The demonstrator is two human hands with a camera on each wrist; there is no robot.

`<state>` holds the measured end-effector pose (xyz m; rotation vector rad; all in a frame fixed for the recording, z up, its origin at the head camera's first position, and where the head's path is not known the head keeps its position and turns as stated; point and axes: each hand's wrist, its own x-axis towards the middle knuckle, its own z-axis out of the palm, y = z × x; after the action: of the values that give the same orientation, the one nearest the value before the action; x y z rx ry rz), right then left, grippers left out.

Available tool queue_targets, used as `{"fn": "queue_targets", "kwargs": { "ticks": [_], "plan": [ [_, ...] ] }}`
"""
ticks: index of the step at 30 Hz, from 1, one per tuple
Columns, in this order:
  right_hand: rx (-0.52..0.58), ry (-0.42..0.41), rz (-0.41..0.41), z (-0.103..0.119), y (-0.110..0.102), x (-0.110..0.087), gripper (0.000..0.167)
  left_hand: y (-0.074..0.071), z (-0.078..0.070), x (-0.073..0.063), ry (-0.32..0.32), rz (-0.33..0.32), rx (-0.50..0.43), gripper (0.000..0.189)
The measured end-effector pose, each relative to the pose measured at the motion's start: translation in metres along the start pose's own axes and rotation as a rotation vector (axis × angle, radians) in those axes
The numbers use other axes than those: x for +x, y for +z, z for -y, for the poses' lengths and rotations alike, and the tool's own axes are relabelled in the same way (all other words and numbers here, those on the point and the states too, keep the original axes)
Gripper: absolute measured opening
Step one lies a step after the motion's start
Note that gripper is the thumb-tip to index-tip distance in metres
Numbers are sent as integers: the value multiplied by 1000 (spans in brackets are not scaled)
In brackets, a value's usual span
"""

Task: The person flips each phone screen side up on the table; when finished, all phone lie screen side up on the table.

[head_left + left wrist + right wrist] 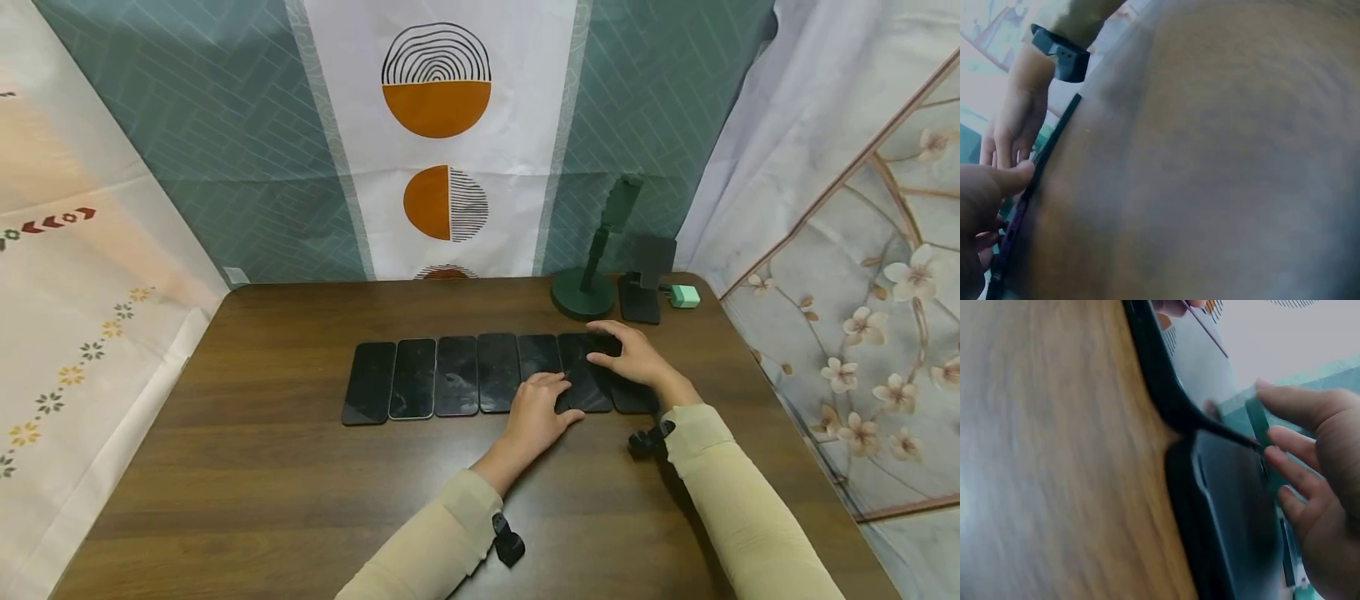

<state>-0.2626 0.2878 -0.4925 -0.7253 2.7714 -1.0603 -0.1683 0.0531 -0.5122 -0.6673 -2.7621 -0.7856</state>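
Observation:
Several dark smartphones lie side by side in a row, screens up, in the head view; the leftmost phone (369, 383) sits slightly lower. My left hand (536, 408) is over the fifth phone (538, 354), its thumb by the lower edge of the sixth phone (588, 379). My right hand (633, 354) reaches across the sixth and seventh phones, fingers near the sixth's top edge, and grips nothing. Part of the seventh phone (632, 396) is hidden by that hand. In the right wrist view, the relaxed fingers (1300, 462) are beside a phone's far edge.
A dark green round-based stand (582, 293) is at the back right of the wooden table (285, 483). Beside it are a black folding stand (640, 300) and a small mint-green block (684, 296). Patterned cloths hang behind and on both sides.

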Motion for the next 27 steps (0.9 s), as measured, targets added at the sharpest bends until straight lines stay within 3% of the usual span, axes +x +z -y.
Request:
{"fn": "queue_targets", "kwargs": {
  "ticks": [4, 8, 15, 23, 27],
  "plan": [
    [8, 44, -51, -9, -10, -15, 59, -1, -3, 3, -16, 34, -46, 53],
    [-3, 79, -3, -18, -17, -24, 60, 0, -7, 7, -17, 61, -43, 49],
    [-34, 119, 44, -23, -23, -25, 59, 10, -19, 12, 85, 92, 27, 45],
    [-80, 126, 0, -22, -21, -21, 52, 24, -41, 23, 161, 174, 87, 49],
    [-90, 122, -16, -20, -19, -21, 51, 30, -45, 25, 171, 182, 117, 48]
  ]
}}
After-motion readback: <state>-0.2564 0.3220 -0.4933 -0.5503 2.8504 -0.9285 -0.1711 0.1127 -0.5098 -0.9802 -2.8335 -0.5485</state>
